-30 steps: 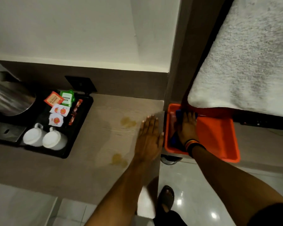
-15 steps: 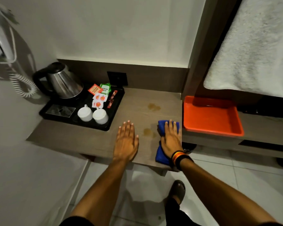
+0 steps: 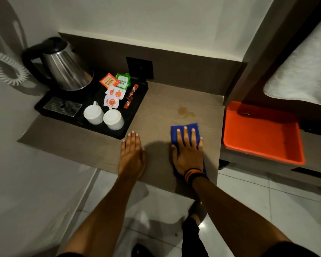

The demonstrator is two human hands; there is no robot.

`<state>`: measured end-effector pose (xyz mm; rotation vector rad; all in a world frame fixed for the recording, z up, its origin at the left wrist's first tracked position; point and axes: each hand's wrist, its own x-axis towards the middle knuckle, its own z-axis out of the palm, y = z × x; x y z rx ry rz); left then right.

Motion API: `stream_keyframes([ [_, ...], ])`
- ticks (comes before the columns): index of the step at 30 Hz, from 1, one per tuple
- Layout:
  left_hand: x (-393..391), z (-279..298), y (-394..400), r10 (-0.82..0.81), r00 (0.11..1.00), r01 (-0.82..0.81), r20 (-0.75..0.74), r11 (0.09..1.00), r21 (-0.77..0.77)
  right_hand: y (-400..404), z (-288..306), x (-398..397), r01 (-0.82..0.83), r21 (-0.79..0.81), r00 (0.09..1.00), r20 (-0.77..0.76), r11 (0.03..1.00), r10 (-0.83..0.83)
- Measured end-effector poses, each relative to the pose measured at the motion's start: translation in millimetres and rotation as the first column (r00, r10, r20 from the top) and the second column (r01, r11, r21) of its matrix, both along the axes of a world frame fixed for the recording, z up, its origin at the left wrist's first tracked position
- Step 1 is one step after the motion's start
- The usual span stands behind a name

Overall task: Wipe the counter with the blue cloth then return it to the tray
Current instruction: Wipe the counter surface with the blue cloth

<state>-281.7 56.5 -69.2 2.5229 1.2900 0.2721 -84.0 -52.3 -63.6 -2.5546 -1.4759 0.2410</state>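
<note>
The blue cloth (image 3: 188, 127) lies flat on the wooden counter (image 3: 161, 101), near its front right part. My right hand (image 3: 187, 153) presses down on the cloth with fingers spread, hiding most of it. My left hand (image 3: 131, 153) rests flat on the bare counter to the left, holding nothing. A yellowish stain (image 3: 185, 111) marks the counter just beyond the cloth. The orange tray (image 3: 263, 158) sits to the right on a lower ledge, with nothing in it.
A black service tray (image 3: 137, 106) at the back left holds a steel kettle (image 3: 67, 69), two white cups (image 3: 104, 116) and several sachets (image 3: 115, 86). A coiled cord (image 3: 6, 69) hangs on the left wall. A white towel (image 3: 302, 75) hangs at the upper right.
My right hand took the blue cloth out of the orange tray and laid it on the counter. The lower stain, visible beside the cloth before, no longer shows. My left hand stayed flat on the counter.
</note>
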Motion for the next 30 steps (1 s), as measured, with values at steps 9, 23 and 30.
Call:
stream_keyframes([
  [9, 4.8, 10.0, 6.6, -0.036, 0.993, 0.043, 0.108, 0.997, -0.065, -76.7, -1.4, 9.5, -0.205, -0.036, 0.979, -0.03, 0.978, 0.204],
  [23, 8.6, 14.1, 20.1, -0.094, 0.991, 0.097, 0.094, 0.995, -0.037, -52.4, 3.9, -48.7, -0.198, 0.016, 0.979, -0.053, 0.98, 0.198],
  [30, 23.9, 11.3, 58.2, -0.148, 0.983, 0.156, 0.107, 0.986, -0.063, -7.3, 3.6, 32.4, 0.171, -0.066, 0.985, 0.001, 0.983, -0.171],
])
